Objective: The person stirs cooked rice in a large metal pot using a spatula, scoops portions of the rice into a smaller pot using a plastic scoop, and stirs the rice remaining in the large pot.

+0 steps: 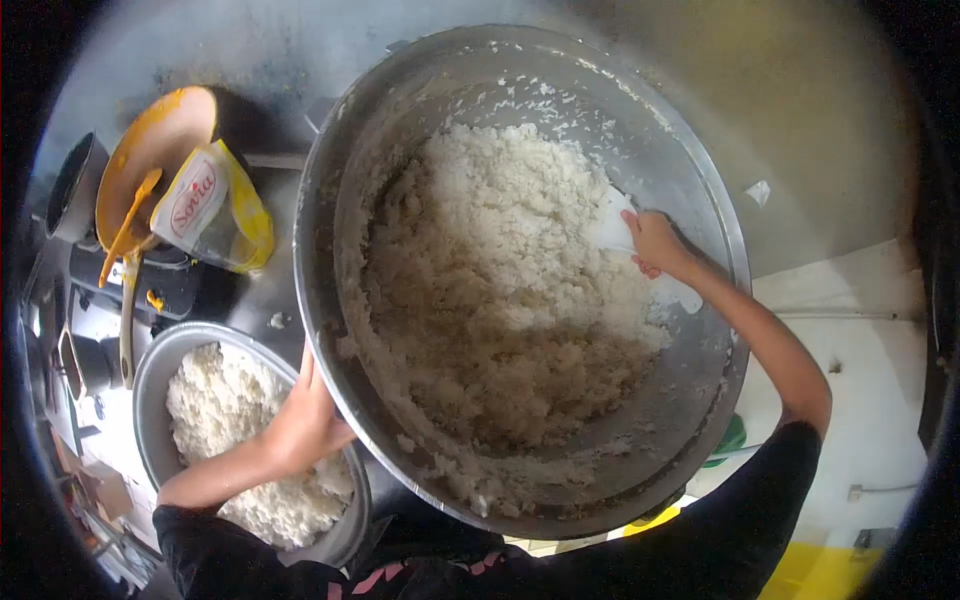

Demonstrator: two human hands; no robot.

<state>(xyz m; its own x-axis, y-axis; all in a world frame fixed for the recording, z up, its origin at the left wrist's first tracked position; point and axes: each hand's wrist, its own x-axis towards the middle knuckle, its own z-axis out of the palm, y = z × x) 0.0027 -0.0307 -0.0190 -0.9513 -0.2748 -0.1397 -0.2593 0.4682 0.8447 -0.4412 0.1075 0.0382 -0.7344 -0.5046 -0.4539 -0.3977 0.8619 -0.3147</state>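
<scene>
A large metal pot (318, 250) is tilted so that its mouth faces me. Cooked white rice (500, 270) fills much of it, with grains stuck along the inner wall. My right hand (662, 245) is inside the pot, closed on a flat white plastic piece (614, 222) whose edge touches the rice; its full shape is partly hidden. At the pot's lower left, my left hand (308, 425) grips the rim, fingers partly hidden behind it. Under my left forearm stands a smaller metal pot (150, 400), also holding cooked rice (225, 390).
To the left, a pan (170, 125) with orange residue holds an orange spatula (135, 220). Against it leans a yellow and white "Sovia" packet (215, 205). A dark pot (75, 190) sits farther left. A small pale scrap (759, 192) lies at the right.
</scene>
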